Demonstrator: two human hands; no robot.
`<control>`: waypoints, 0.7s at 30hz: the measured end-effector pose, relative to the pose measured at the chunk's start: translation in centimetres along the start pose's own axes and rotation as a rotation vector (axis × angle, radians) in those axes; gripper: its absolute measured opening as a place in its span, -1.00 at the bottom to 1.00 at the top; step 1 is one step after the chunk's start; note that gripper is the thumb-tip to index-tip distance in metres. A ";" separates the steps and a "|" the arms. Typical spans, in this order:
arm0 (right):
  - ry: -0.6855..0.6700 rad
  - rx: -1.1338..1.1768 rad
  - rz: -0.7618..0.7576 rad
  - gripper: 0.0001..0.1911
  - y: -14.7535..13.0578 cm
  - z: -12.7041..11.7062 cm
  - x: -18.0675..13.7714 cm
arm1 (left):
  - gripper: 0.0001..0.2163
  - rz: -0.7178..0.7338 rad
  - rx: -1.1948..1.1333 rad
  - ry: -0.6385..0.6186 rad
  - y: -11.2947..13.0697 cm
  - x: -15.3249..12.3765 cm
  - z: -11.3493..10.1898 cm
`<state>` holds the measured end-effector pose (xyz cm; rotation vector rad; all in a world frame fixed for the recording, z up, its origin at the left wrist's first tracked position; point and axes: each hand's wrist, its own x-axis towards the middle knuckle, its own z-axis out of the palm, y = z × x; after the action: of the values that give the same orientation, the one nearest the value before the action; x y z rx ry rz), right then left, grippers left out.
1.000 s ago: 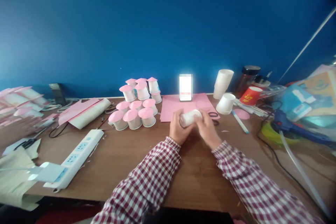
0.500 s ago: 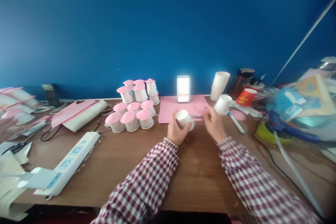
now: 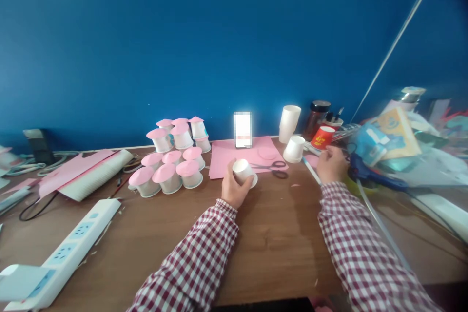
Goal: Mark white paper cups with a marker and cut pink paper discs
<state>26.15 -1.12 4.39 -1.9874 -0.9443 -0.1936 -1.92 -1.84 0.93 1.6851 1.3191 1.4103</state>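
A small white paper cup (image 3: 242, 169) is in my left hand (image 3: 234, 189), tilted with its base up and its wide rim toward the table. My thumb and fingers wrap round its side. My right hand (image 3: 332, 165) is at the right, beside the pink paper disc (image 3: 313, 160) and the blue-ended marker (image 3: 310, 170). Its back faces me and its fingers are bent; whether they hold anything is hidden. The red paper cup (image 3: 323, 137) stands just behind it, and a blue glue gun (image 3: 376, 175) lies to its right. Dark-handled scissors (image 3: 280, 169) lie between my hands.
Pink sheets (image 3: 219, 156) lie under a bright phone (image 3: 243, 129). Several pink-topped cups (image 3: 167, 178) stand at left, near a power strip (image 3: 69, 248). An upturned white cup (image 3: 294, 149), a tall cup stack (image 3: 289, 124) and a dark-lidded jar (image 3: 316, 119) stand at right.
My right hand has moved right, away from the scissors and past the upturned white cup, toward the red cup and glue gun. My left hand keeps hold of its cup. The view has turned slightly right.
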 end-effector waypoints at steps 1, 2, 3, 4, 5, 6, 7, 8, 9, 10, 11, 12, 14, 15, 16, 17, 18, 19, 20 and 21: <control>-0.001 -0.002 -0.011 -0.64 0.0 -0.1 0.0 | -0.36 -0.003 0.001 -0.002 0.0 0.0 0.0; 0.002 -0.009 -0.021 -0.63 0.1 -0.2 0.0 | -0.36 -0.005 0.003 -0.004 0.0 0.0 0.0; 0.008 -0.024 -0.025 -0.64 0.0 -0.2 0.0 | -0.35 -0.008 0.004 -0.006 0.0 0.0 -0.1; 0.006 -0.048 -0.025 -0.64 0.0 -0.2 0.0 | -0.35 -0.009 0.006 -0.008 0.0 -0.1 -0.1; -0.011 -0.080 -0.024 -0.64 0.0 -0.2 -0.1 | -0.35 -0.009 0.008 -0.008 0.0 -0.1 -0.1; -0.047 -0.119 -0.022 -0.65 0.0 -0.1 -0.1 | -0.35 -0.009 0.010 -0.008 0.0 -0.1 -0.1; -0.099 -0.160 -0.024 -0.65 0.0 0.0 -0.2 | -0.35 -0.009 0.011 -0.009 0.1 -0.1 -0.1; -0.160 -0.203 -0.028 -0.64 0.0 0.1 -0.3 | -0.35 -0.008 0.010 -0.010 0.1 -0.1 -0.1; -0.224 -0.246 -0.036 -0.62 0.0 0.2 -0.3 | -0.35 -0.007 0.009 -0.011 0.1 -0.1 -0.1; -0.278 -0.287 -0.042 -0.60 0.1 0.4 -0.4 | -0.35 -0.005 0.007 -0.011 0.1 -0.1 -0.1; -0.317 -0.327 -0.044 -0.58 0.2 0.5 -0.4 | -0.35 -0.004 0.005 -0.008 0.1 -0.1 -0.1; -0.346 -0.363 -0.042 -0.56 0.3 0.6 -0.4 | -0.34 -0.003 0.004 -0.003 0.1 -0.1 -0.1; -0.400 -0.413 -0.029 -0.55 0.4 0.7 -0.3 | -0.35 -0.006 0.008 0.008 0.1 -0.1 0.0; -0.429 -0.428 -0.026 -0.57 0.4 0.7 -0.3 | -0.35 -0.009 0.012 0.008 0.1 -0.1 0.0; -0.457 -0.437 -0.028 -0.59 0.4 0.7 -0.3 | -0.35 -0.011 0.016 0.005 0.1 -0.1 0.0; -0.479 -0.445 -0.032 -0.62 0.4 0.7 -0.2 | -0.35 -0.012 0.020 -0.001 0.1 -0.1 -0.1; -0.490 -0.452 -0.036 -0.64 0.4 0.7 -0.2 | -0.36 -0.013 0.024 -0.005 0.1 -0.1 -0.1; -0.490 -0.457 -0.036 -0.65 0.4 0.7 -0.2 | -0.36 -0.012 0.026 -0.006 0.1 -0.1 -0.1; -0.482 -0.454 -0.032 -0.65 0.3 0.7 -0.1 | -0.36 -0.010 0.029 -0.006 0.1 -0.1 -0.1; -0.471 -0.444 -0.022 -0.65 0.3 0.7 -0.1 | -0.36 -0.008 0.031 -0.005 0.1 -0.1 -0.1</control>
<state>26.16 -0.72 3.71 -2.4942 -1.3062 0.0671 -1.96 -2.00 1.05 1.7007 1.3498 1.3865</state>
